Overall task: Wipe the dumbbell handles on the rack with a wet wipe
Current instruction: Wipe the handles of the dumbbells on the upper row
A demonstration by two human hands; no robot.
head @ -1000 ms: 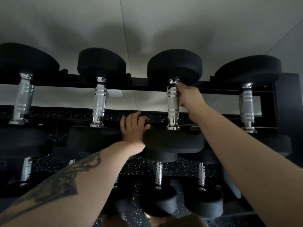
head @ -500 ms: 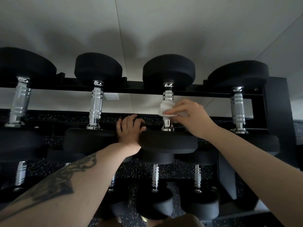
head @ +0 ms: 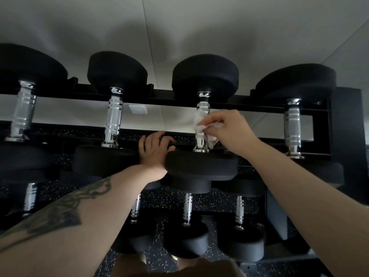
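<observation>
Several black dumbbells with chrome handles lie across the top tier of a black rack (head: 345, 124). My right hand (head: 229, 130) pinches a crumpled white wet wipe (head: 201, 124) against the middle of the third dumbbell's handle (head: 203, 105). The wipe wraps part of that handle and hangs down its right side. My left hand (head: 154, 150) rests with straight fingers on the rack rail, its palm against the near head (head: 201, 166) of the same dumbbell. Neighbouring handles stand bare at the left (head: 113, 120) and right (head: 292, 124).
A lower tier holds several smaller dumbbells (head: 187, 208) beneath my arms. Speckled black flooring (head: 211, 200) shows behind and below the rack. A white wall with a socket plate (head: 137, 109) stands behind the top tier.
My right hand slid from the top of the third handle down to its middle, and the wipe now shows in its fingers. My left hand has stayed put.
</observation>
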